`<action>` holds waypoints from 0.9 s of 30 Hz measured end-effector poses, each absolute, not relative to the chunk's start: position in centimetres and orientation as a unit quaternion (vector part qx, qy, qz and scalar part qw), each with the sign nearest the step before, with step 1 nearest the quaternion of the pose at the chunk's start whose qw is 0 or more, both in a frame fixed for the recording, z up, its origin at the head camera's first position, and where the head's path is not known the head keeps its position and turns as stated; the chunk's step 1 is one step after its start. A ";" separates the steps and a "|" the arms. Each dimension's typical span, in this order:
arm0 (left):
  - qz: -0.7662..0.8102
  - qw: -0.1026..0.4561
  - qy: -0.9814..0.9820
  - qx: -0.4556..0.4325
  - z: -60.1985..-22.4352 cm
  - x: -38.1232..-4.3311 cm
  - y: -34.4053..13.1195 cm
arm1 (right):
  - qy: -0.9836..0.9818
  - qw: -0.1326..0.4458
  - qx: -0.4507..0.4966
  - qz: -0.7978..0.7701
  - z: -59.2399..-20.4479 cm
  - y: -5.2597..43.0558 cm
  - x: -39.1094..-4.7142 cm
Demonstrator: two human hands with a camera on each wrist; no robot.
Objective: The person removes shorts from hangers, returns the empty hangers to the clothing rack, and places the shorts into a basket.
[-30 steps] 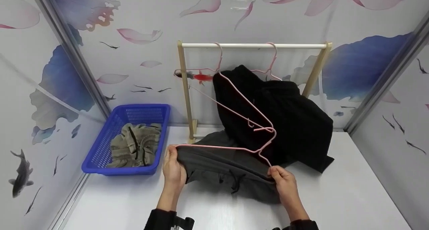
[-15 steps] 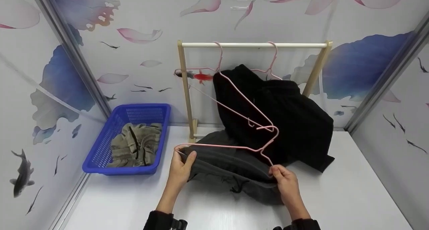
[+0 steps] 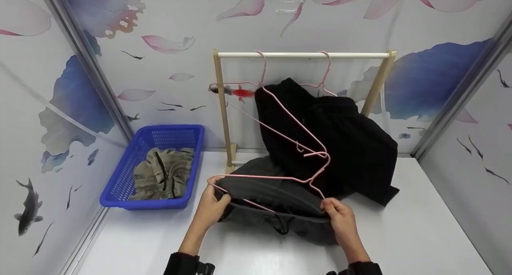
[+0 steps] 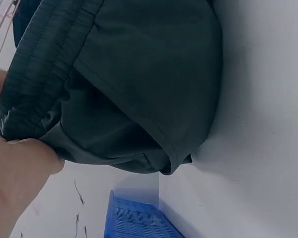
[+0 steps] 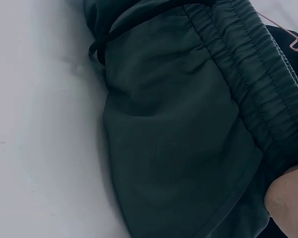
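Note:
Dark grey drawstring pants (image 3: pixel 276 191) are held up over the white table, their elastic waistband spread between both hands. A pink hanger (image 3: pixel 260 176) lies at the waistband, its hook up at the right; part of its lower bar shows inside the opening. My left hand (image 3: pixel 211 205) grips the waistband's left end together with the hanger's left corner. At the other end my right hand (image 3: pixel 340 219) pinches the waistband and hanger, whose right corner is hidden. A side pocket of the pants (image 4: pixel 149 84) shows in the left wrist view, the drawstring (image 5: pixel 139 17) in the right wrist view.
Behind stands a wood-and-white rack (image 3: pixel 304 55) with pink hangers on its bar and black clothing (image 3: pixel 332 135) hanging from it. A blue basket (image 3: pixel 196 163) with a crumpled khaki garment (image 3: pixel 162 173) stands on the left. Patterned walls enclose the table (image 3: pixel 416 227).
My left hand first shifted inward and up at the hanger's corner, then down and left, pulling the front waistband open so the lower bar shows inside. The right hand stays nearly still.

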State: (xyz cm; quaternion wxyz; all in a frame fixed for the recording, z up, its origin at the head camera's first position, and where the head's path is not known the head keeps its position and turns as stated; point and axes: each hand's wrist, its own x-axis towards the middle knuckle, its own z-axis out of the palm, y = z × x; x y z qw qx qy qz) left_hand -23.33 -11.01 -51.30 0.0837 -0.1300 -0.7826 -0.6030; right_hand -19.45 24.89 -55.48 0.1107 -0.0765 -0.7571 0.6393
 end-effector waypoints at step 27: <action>-0.739 -0.007 -0.673 -0.021 -53.0 -22.9 -10.9 | -0.736 0.117 -0.068 0.663 -55.3 25.3 -19.1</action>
